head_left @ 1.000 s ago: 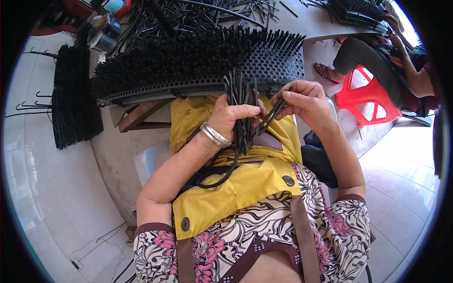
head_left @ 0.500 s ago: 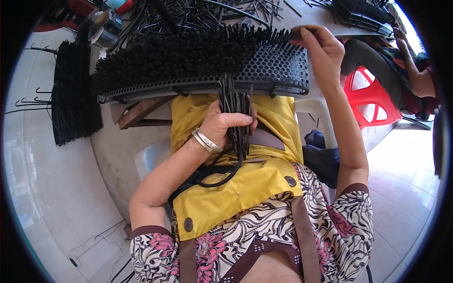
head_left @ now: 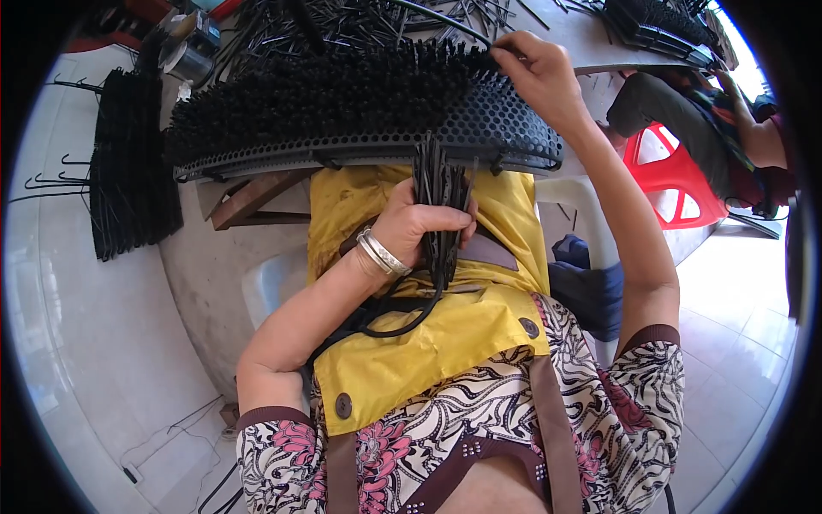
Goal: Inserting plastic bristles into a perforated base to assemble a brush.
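My left hand (head_left: 424,227) is wrapped round a bundle of thin black strips (head_left: 441,184), held upright in front of my yellow apron (head_left: 505,343). Just beyond it lies a curved black perforated panel (head_left: 505,120). Dense black bristle-like tufts (head_left: 317,107) fill its left and middle, while rows of bare holes show at the right end. My right hand (head_left: 539,73) is at the panel's far edge, where the tufts meet the bare holes. Its thumb and fingers are pinched together; whatever is between them is too small to make out.
Loose black strips (head_left: 360,26) are heaped on the table behind the panel. A finished-looking bristled panel (head_left: 137,163) with hooked wires stands at left. On the right, another person (head_left: 685,120) sits on a red chair (head_left: 676,184) near another dark panel (head_left: 659,30).
My right hand has moved left along the panel's far edge, from its right corner to the border of the tufts. My left hand has shifted slightly right with the bundle of strips.
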`<action>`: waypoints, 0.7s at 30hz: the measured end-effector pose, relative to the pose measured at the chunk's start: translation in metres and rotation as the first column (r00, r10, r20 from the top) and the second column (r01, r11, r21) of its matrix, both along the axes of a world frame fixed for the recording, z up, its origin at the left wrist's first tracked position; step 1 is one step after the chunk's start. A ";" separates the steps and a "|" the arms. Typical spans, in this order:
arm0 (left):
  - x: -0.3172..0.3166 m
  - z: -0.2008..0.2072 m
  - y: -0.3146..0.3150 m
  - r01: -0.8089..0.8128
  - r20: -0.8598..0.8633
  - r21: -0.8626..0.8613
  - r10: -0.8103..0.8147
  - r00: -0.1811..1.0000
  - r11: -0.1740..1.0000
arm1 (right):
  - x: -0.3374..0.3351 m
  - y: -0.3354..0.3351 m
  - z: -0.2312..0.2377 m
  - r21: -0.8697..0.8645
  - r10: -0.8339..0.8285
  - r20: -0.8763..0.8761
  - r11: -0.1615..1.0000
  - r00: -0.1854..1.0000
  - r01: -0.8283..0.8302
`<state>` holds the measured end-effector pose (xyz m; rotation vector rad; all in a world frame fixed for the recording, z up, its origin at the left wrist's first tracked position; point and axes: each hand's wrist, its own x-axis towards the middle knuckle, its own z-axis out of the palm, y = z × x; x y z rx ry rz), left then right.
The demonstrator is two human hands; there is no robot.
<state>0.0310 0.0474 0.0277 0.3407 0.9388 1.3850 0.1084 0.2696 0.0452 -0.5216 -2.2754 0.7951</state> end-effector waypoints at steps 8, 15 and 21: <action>-0.002 -0.005 0.000 0.022 0.034 -0.013 -0.021 0.999 1.000 | -0.015 0.008 0.013 0.140 0.044 0.056 0.989 0.997 -0.051; -0.002 -0.008 -0.001 0.023 0.051 -0.001 -0.023 0.998 1.000 | -0.015 -0.004 0.019 0.143 -0.111 -0.023 0.983 0.994 0.113; 0.000 -0.006 0.000 0.002 0.063 0.013 -0.003 0.998 1.000 | -0.018 0.008 0.007 0.271 -0.060 -0.085 0.959 0.995 0.081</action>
